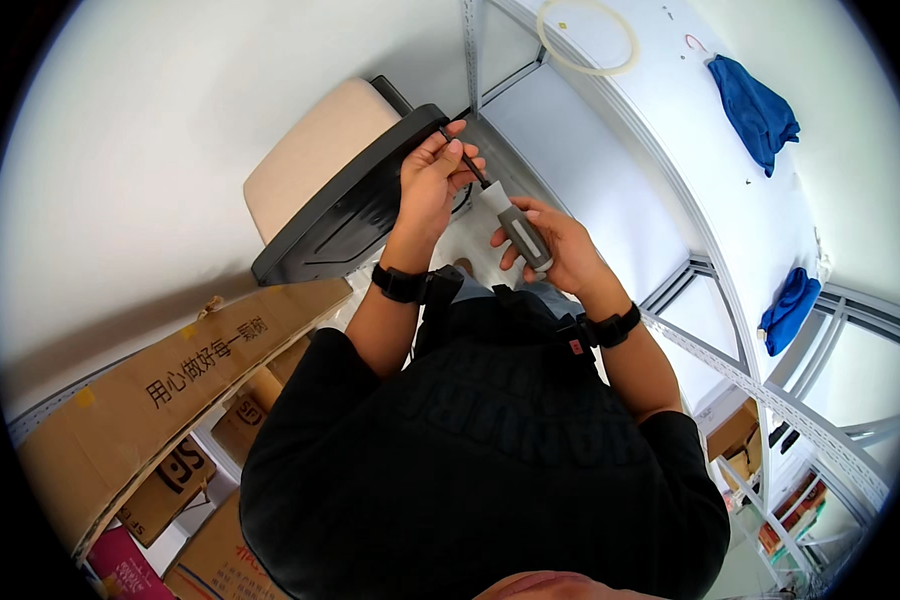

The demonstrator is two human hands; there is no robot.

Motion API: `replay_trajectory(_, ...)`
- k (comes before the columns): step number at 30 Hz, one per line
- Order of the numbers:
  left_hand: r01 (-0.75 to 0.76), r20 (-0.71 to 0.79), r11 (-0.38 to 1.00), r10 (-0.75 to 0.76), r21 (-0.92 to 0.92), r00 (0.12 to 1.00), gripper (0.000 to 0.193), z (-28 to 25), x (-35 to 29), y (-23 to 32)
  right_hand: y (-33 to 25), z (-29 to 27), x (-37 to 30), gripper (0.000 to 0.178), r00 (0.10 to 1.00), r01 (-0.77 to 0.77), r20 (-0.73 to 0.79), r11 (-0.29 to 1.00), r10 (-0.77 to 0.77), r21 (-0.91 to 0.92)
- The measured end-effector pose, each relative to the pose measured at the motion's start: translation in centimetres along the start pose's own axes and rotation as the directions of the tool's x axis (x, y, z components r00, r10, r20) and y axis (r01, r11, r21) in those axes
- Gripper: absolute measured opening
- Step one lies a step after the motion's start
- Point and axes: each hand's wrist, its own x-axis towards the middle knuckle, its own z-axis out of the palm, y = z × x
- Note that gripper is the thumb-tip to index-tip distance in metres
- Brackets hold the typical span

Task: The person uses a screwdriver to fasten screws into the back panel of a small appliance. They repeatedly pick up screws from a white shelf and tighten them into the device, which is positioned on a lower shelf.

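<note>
A screwdriver with a grey handle [523, 236] and a dark shaft lies slantwise between my two hands. The fingers of my right hand [562, 245] are wrapped round its handle. My left hand [433, 185] is closed near the tip, its thumb and fingers pinching the shaft. That tip meets the upper corner of a black plastic panel [355, 222], backed by a beige padded cushion [315, 150], which looks like a chair part. My left fingers hide the exact point of contact, so whether a screw is there cannot be seen.
On my right runs a white shelf [660, 130] with a pale ring [625, 68], a blue cloth [755, 112] and a second blue cloth [792, 310]. Cardboard boxes [165, 490] sit on a rack at lower left, behind a long cardboard strip [120, 420]. A white wall stands behind the cushion.
</note>
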Motion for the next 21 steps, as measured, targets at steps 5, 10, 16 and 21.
replay_trajectory(5,0.015,0.009,1.0,-0.015,-0.017,1.0,0.029,0.2,-0.1,0.2,1.0,-0.3,0.3,0.043,0.975,0.074,-0.192,0.977,-0.113,-0.202)
replay_trajectory(10,-0.027,-0.017,0.999,0.028,0.039,0.999,0.026,0.0,-0.1,-0.4,1.2,-0.2,0.4,0.045,0.956,0.108,-0.219,0.928,-0.196,-0.357)
replay_trajectory(16,-0.036,0.027,0.998,0.035,0.042,0.999,0.027,-0.6,0.3,-0.6,1.4,-0.5,0.6,0.044,0.965,0.149,-0.191,0.974,-0.182,-0.173)
replay_trajectory(21,-0.036,0.023,0.999,0.036,0.017,0.999,0.028,-0.1,-0.1,-0.3,0.8,-0.5,0.2,0.04,0.991,0.092,-0.105,0.995,-0.089,0.026)
